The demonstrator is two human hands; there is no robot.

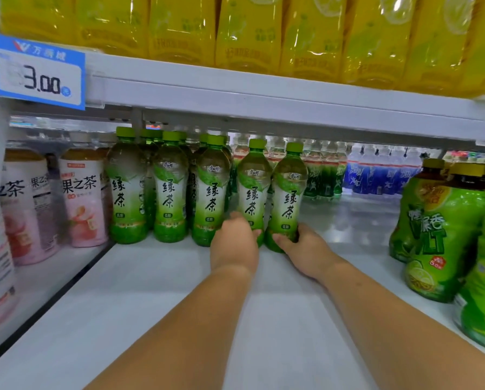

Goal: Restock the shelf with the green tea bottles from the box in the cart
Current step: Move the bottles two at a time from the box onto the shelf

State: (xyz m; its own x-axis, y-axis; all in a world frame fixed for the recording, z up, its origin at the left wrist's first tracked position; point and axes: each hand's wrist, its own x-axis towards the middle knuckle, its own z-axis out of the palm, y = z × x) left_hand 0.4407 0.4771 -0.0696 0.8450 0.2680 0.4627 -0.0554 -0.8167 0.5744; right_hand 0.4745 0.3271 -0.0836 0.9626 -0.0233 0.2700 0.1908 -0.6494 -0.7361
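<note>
Several green tea bottles with green caps stand upright in a row on the white shelf (179, 291). My left hand (233, 243) grips the base of one green tea bottle (253, 187). My right hand (306, 249) grips the base of the bottle beside it (288, 192), the rightmost of the row. Both bottles rest on the shelf. Three more green tea bottles (170, 190) stand to their left, with others behind them. The box and the cart are out of view.
Pink-labelled tea bottles (81, 198) stand left of a black divider strip (53, 302). Large green lime-drink bottles (443, 229) crowd the right. Yellow drink packs (249, 32) fill the shelf above, whose edge carries a blue 3.00 price tag (39, 71). Blue and green bottles (376, 173) line the back.
</note>
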